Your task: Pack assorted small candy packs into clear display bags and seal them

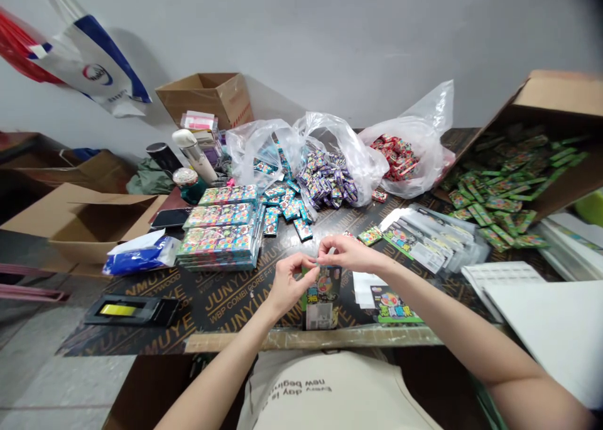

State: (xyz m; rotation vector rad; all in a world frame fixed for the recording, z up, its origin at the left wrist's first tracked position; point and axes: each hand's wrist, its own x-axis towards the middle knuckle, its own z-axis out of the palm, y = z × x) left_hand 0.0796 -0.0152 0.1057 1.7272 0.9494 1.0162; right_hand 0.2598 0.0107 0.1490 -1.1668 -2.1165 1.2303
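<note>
Just in front of me, a clear plastic bag with a black and green printed card (324, 292) stands near the table's front edge. My left hand (293, 284) pinches the top edge of this bag between thumb and finger. Close beside it, my right hand (346, 253) is also closed in a pinch at the bag's top. The fingertips of both hands almost meet there. To the right of the bag lies another printed card (394, 304) with white paper (363, 290) by it. Beyond my right hand is a small green packet (370, 235).
Stacked clear packs (219, 235) stand at left, near a tape dispenser (132, 309). Plastic bags hold purple packets (327, 177) and red packets (396, 157). Loose blue packets (289, 209) lie ahead. At right are bagged cards (426, 245) and a tipped carton (560, 94) spilling green packets (509, 207).
</note>
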